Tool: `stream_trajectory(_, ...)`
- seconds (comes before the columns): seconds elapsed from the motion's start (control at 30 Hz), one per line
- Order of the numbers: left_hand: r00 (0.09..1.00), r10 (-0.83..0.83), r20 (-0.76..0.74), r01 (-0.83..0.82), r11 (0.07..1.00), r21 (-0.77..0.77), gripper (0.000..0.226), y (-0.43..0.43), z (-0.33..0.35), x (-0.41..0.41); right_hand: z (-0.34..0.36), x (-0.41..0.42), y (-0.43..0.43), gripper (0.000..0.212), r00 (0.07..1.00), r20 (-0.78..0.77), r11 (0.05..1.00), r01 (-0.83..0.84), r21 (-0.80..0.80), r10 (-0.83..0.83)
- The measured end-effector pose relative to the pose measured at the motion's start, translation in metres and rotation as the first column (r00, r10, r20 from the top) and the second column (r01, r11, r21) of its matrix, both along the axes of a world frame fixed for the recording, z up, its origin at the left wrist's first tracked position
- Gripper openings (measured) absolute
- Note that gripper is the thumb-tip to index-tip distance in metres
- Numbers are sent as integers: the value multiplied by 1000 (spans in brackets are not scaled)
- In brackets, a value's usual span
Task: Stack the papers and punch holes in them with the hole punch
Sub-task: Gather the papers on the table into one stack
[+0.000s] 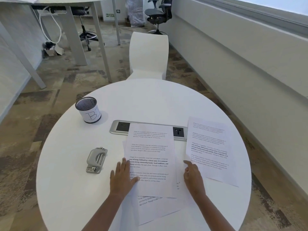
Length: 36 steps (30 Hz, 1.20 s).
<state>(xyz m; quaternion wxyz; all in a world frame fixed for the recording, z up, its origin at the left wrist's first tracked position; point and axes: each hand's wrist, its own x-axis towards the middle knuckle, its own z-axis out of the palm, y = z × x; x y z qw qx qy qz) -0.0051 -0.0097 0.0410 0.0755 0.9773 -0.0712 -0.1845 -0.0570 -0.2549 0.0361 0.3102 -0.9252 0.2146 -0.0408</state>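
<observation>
A loose pile of printed papers lies in the middle of the round white table, its sheets skewed and sticking out below. My left hand rests flat, fingers spread, on the left edge of the top sheet. My right hand is beside the pile, its index finger touching the left edge of a separate printed sheet lying at the right. A grey metal hole punch sits on the table left of the pile, untouched.
A black mesh pen cup with a white label stands at the back left of the table. A silver power socket panel is partly under the pile. A white chair stands behind the table.
</observation>
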Motion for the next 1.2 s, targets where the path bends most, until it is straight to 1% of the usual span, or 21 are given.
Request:
stream_trajectory(0.07, 1000, 1, 1, -1, 1000, 7, 82, 1, -1, 0, -7, -3, 5, 40, 998, 34, 986, -39, -160, 45)
stream_trajectory(0.13, 1000, 1, 6, -1, 1000, 9, 82, 1, -2, -1, -9, -4, 2, 43, 997, -19, 943, -76, -323, 74)
stream_trajectory(0.17, 1000, 1, 7, -1, 1000, 8, 81, 1, -1, -2, -9, -3, -1, 45, 996, -60, 933, -89, -349, 73)
stream_trajectory(0.27, 1000, 2, -2, -2, 1000, 12, 81, 1, -2, -2, -18, -3, -15, 43, 987, -158, 929, -95, -359, 40)
stream_trajectory(0.37, 1000, 1, -2, -1, 1000, 20, 81, 0, -2, -2, -18, -2, -22, 45, 977, -196, 908, -159, -387, 88)
stream_trajectory(0.47, 1000, -1, -3, 1, 1000, 22, 81, -1, -2, -3, -11, 3, -22, 47, 964, -257, 895, -173, -411, 69)
stream_trajectory(0.53, 1000, 0, -5, 0, 999, 33, 81, -2, -1, -3, -6, 6, -21, 42, 963, -249, 878, -203, -434, 99)
stream_trajectory(0.57, 1000, 1, -5, 0, 999, 36, 81, -3, -1, -3, -5, 6, -20, 40, 954, -271, 864, -240, -442, 126)
stream_trajectory(0.63, 1000, 3, -5, -3, 1000, 31, 80, -3, -1, -3, -9, 6, -19, 36, 951, -267, 846, -266, -463, 153)
stream_trajectory(0.73, 1000, 7, 0, -7, 1000, 18, 81, -3, -2, -3, -6, 4, -17, 27, 942, -239, 761, -333, -556, 238)
stream_trajectory(0.8, 1000, 6, -1, -6, 999, 35, 80, -3, -1, -3, -11, 2, -17, 45, 936, -236, 710, -351, -611, 260)
stream_trajectory(0.83, 1000, 6, -2, -6, 999, 42, 80, -3, -1, -3, -12, 1, -16, 52, 937, -240, 700, -350, -623, 255)
stream_trajectory(0.87, 1000, 5, -3, -5, 999, 41, 80, -3, -1, -3, -14, 1, -15, 55, 940, -229, 695, -341, -633, 253)
stream_trajectory(1.03, 1000, 6, 10, -7, 999, 36, 80, -3, -2, -4, -15, 3, -11, 54, 958, -163, 711, -283, -644, 234)
stream_trajectory(1.13, 999, 18, 37, -17, 1000, -16, 81, -3, -5, -4, -6, 8, -9, 35, 973, -80, 741, -216, -636, 215)
stream_trajectory(1.2, 998, 31, 57, -26, 997, -73, 81, -2, -6, -4, 5, 11, -7, 22, 984, 23, 788, -128, -602, 178)
